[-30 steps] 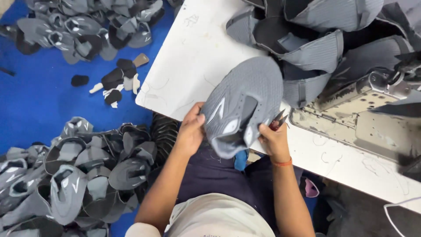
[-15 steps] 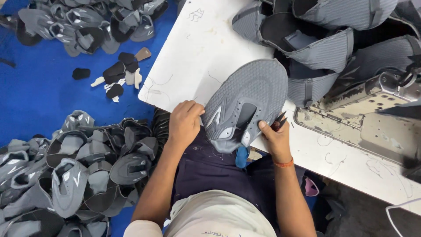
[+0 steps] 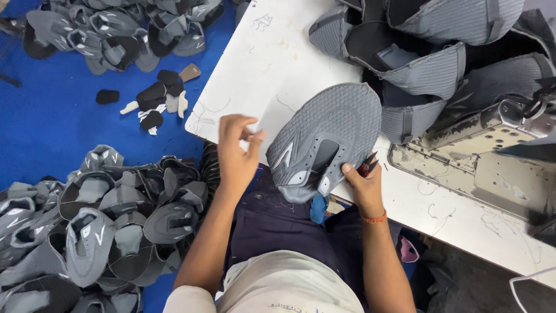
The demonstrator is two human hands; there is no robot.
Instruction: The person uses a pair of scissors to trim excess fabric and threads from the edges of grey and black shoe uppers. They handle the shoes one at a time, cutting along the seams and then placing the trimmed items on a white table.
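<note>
Head view, looking straight down over the person's lap to the edge of a white worktable (image 3: 272, 69). Front and centre lies a grey knitted shoe upper (image 3: 330, 139), flat on the table's near edge, its lower end hanging over towards the lap. The right hand (image 3: 364, 184) sits at the upper's right edge, thumb pressing down on the fabric, and the fingers are closed around a small dark pair of thread snips (image 3: 367, 164), the points poking out just beside the upper. The left hand (image 3: 234, 153) is off the upper, raised just to its left over the table edge. Its fingers are loosely curled and parted, thumb and forefinger close together; if there's a thread between them it is too fine to make out, so nothing can be seen in that hand.

Farther back on the table, a stack of grey uppers (image 3: 428, 64) is piled up, touching the far edge of the one being worked. To the right stands a worn sewing machine (image 3: 492, 150), its bed well right of the hand. Down on the blue floor (image 3: 52, 127), a big heap of finished grey uppers (image 3: 98, 214) sits at the person's left, another pile (image 3: 116, 29) lies farther off, and small black and white cut pieces (image 3: 153, 98) are scattered between them.
</note>
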